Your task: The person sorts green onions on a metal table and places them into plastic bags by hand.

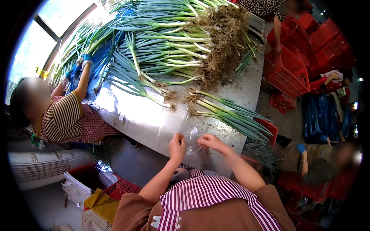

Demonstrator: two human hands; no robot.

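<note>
A clear plastic bag or film [189, 141] stretches between my two hands above the table's near edge. My left hand [177, 145] pinches its left side with closed fingers. On the other side, my right hand [210, 142] grips the bag's edge between thumb and fingers. Just beyond lies a small bunch of green onions [225, 112], roots to the left and leaves over the table's right edge. A few loose green onions [144, 86] rest farther left, roots facing right. Behind them is a large pile of green onions [170, 46] with brown, soil-covered roots [222, 43].
A co-worker [63, 115] in blue gloves handles onions at the left of the metal table [138, 127]. Red plastic crates [286, 69] stand at the right, near other people. Below left are a lined crate [83, 179] and a yellow cloth [104, 205].
</note>
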